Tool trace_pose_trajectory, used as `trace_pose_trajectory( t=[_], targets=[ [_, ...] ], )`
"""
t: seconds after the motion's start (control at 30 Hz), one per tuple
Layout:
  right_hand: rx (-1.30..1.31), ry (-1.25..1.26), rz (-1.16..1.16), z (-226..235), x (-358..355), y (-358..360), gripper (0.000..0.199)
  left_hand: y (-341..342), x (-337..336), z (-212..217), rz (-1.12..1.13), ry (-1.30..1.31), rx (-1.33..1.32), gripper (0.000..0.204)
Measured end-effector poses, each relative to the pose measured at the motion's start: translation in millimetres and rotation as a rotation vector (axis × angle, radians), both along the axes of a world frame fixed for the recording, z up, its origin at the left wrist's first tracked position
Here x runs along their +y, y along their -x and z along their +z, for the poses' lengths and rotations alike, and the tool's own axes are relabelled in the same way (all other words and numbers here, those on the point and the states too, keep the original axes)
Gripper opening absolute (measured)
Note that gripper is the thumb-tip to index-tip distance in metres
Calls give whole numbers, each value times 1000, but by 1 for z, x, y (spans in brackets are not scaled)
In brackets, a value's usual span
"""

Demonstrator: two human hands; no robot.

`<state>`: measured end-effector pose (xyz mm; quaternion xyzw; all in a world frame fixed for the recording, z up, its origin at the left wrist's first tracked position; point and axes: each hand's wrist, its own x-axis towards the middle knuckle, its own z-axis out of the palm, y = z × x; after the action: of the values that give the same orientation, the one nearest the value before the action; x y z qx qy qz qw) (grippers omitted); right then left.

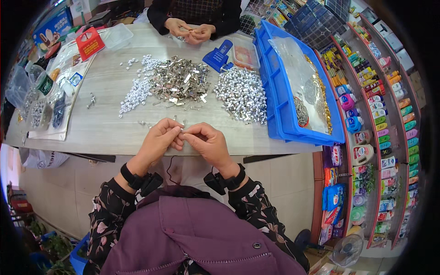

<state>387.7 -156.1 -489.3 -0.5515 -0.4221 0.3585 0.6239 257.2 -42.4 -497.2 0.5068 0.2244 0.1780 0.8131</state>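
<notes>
Head camera view: we look down on a pair of bare hands working over a pale table [105,130], near its front edge. The left hand [161,139] has its thumb and finger together on a small piece [182,130] (too small for us to identify), and the right hand [208,143] meets it there, thumb and forefinger also closed on the piece. We find that piece between the two sets of fingertips, just above the table's near side. Beyond the hands, we see a heap of silvery metal clips [181,82], with white round bits [136,94] spread along its left side and a dense mound of white and silver pieces [240,96] to its right. Beside that mound stands a blue tray [282,112] holding a clear plastic bag [298,64]. A blue plastic holder [216,58] sits behind the heaps. Across the table, we see a co-worker's hands [195,34] held close together. Stocked shelves [362,151] line the right side.
</notes>
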Motion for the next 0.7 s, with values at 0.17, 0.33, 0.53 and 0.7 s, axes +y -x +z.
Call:
trace_pose_trajectory(
  t=[0.17, 0.33, 0.53, 0.7],
  targets=[
    [40, 94, 20, 0, 3, -3, 13, -1, -2, -5, -25, -81, 11, 12],
    [10, 186, 80, -3, 3, -9, 17, -3, -19, -6, 82, -259, -33, 13],
    [-155, 290, 96, -3, 5, -12, 17, -1, -24, -4, 65, -546, 77, 17],
    [-240, 246, 140, 6, 8, -16, 19, 2, -13, -10, 53, -276, -17, 15]
  ],
)
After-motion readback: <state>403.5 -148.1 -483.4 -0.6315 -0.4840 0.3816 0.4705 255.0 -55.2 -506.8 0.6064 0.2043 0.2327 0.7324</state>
